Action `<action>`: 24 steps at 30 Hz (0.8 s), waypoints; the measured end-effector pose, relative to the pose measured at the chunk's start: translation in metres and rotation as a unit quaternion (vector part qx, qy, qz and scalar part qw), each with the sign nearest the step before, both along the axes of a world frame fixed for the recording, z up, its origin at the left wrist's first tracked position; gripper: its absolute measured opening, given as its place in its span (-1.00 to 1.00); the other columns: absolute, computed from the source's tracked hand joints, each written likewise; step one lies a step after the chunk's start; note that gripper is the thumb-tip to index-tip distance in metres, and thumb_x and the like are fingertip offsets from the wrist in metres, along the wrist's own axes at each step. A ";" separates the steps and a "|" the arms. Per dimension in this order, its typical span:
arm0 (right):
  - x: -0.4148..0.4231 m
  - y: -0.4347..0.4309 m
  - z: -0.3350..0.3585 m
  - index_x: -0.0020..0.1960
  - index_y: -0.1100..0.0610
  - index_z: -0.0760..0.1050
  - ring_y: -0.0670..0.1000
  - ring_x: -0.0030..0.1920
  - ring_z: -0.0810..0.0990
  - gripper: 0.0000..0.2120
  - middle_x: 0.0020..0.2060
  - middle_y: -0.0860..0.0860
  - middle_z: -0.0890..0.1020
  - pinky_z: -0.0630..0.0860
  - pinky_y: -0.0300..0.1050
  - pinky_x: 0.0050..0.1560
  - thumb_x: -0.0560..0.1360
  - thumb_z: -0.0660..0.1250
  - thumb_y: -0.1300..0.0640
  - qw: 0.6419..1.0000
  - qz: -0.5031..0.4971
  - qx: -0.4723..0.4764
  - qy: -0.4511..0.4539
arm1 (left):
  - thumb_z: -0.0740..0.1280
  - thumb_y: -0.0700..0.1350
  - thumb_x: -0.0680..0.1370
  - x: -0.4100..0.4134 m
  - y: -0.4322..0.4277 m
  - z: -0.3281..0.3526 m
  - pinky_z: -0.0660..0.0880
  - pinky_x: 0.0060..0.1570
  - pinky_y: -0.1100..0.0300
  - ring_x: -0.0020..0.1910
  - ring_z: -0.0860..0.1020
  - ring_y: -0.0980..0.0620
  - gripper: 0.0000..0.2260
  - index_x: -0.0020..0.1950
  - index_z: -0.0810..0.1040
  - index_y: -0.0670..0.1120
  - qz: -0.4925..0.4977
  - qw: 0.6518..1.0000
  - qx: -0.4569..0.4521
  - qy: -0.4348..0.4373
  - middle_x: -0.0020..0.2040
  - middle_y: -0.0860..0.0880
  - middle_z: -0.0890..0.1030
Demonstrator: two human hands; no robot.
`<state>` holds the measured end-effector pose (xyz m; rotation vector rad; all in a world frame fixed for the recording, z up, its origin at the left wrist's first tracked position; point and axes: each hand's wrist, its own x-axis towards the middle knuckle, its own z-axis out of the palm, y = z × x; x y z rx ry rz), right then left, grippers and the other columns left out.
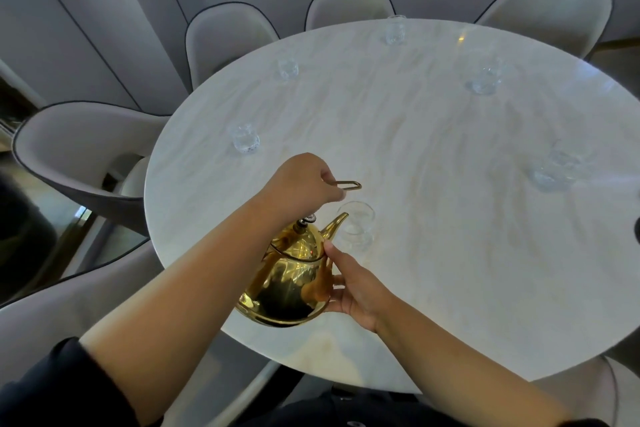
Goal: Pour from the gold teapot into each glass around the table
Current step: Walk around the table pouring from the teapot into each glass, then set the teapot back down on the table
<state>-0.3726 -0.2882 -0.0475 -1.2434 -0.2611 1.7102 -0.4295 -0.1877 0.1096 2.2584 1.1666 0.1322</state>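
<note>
Left hand (304, 184) gripping, right hand (353, 284) cupping the gold teapot (287, 281), spout over the nearest glass (356, 225); pouring likely needs more tilt.

gold teapot (287, 284): tilted, spout at nearest glass (356, 229) rim | five more glasses (246, 139): upright, spaced round the table (415, 288)

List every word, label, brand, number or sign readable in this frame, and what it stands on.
None: no text can be read anywhere in this view.
The gold teapot shows only reflections, the glasses and the table are plain, and the chairs bear no lettering.
</note>
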 end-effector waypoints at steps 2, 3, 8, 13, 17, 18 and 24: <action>0.001 -0.001 -0.001 0.34 0.03 0.36 0.22 0.19 0.55 -0.22 0.26 0.14 0.46 0.58 0.15 0.12 0.22 0.39 -0.31 1.000 0.011 0.001 -0.023 | 0.41 -0.02 0.48 -0.006 -0.001 -0.003 0.30 -0.54 0.40 -0.42 0.40 0.13 -0.79 -0.02 0.64 -0.14 0.010 1.000 -0.005 -0.013 -0.36 0.04 0.45; 0.001 -0.002 -0.001 0.33 0.02 0.37 0.19 0.19 0.54 -0.24 0.25 0.12 0.47 0.59 0.12 0.11 0.23 0.38 -0.32 0.999 0.017 0.001 -0.041 | 0.41 -0.01 0.47 -0.009 -0.003 -0.004 0.31 -0.49 0.37 -0.38 0.43 0.12 -0.79 -0.01 0.63 -0.13 0.016 1.000 -0.007 -0.019 -0.32 0.04 0.48; 0.009 -0.004 -0.002 0.30 -0.02 0.39 0.15 0.17 0.52 -0.47 0.21 0.06 0.49 0.60 0.05 0.08 0.43 0.33 -0.24 0.994 0.014 -0.003 -0.109 | 0.43 -0.03 0.46 -0.024 -0.011 -0.011 0.28 -0.43 0.31 -0.40 0.41 0.14 -0.79 0.00 0.64 -0.13 0.063 0.993 -0.059 -0.083 -0.31 0.05 0.47; 0.017 -0.009 0.010 0.31 -0.08 0.38 -0.01 0.00 0.56 -0.45 0.10 -0.01 0.54 0.58 -0.24 -0.24 0.40 0.33 -0.26 0.983 0.019 0.015 -0.180 | 0.42 -0.07 0.48 -0.038 -0.022 -0.004 0.28 -0.48 0.28 -0.50 0.35 0.14 -0.76 0.08 0.59 -0.16 0.075 0.978 -0.157 -0.118 -0.40 0.03 0.42; 0.026 -0.010 0.024 0.31 -0.10 0.40 0.03 0.11 0.54 -0.39 0.16 0.01 0.53 0.58 -0.21 -0.12 0.33 0.31 -0.32 0.971 0.039 0.042 -0.233 | 0.34 -0.11 0.54 -0.043 -0.030 0.016 0.32 -0.56 0.33 -0.61 0.33 0.16 -0.74 0.10 0.56 -0.28 0.053 0.957 -0.241 -0.150 -0.46 0.01 0.42; 0.030 -0.010 0.029 0.30 -0.11 0.41 0.04 0.11 0.53 -0.40 0.15 -0.01 0.53 0.57 -0.21 -0.12 0.32 0.31 -0.32 0.967 0.042 0.048 -0.245 | 0.32 -0.10 0.55 -0.042 -0.031 0.022 0.34 -0.56 0.33 -0.61 0.34 0.16 -0.72 0.11 0.55 -0.31 0.050 0.954 -0.250 -0.158 -0.47 0.02 0.43; 0.058 -0.010 0.057 0.14 -0.16 0.49 -0.07 -0.05 0.55 -0.51 0.00 -0.12 0.57 0.51 -0.24 -0.20 0.27 0.30 -0.33 0.954 0.045 0.091 -0.283 | 0.29 -0.13 0.56 -0.027 -0.041 0.049 0.41 -0.57 0.33 -0.60 0.41 0.14 -0.81 -0.04 0.55 -0.28 0.044 0.931 -0.288 -0.219 -0.48 0.02 0.47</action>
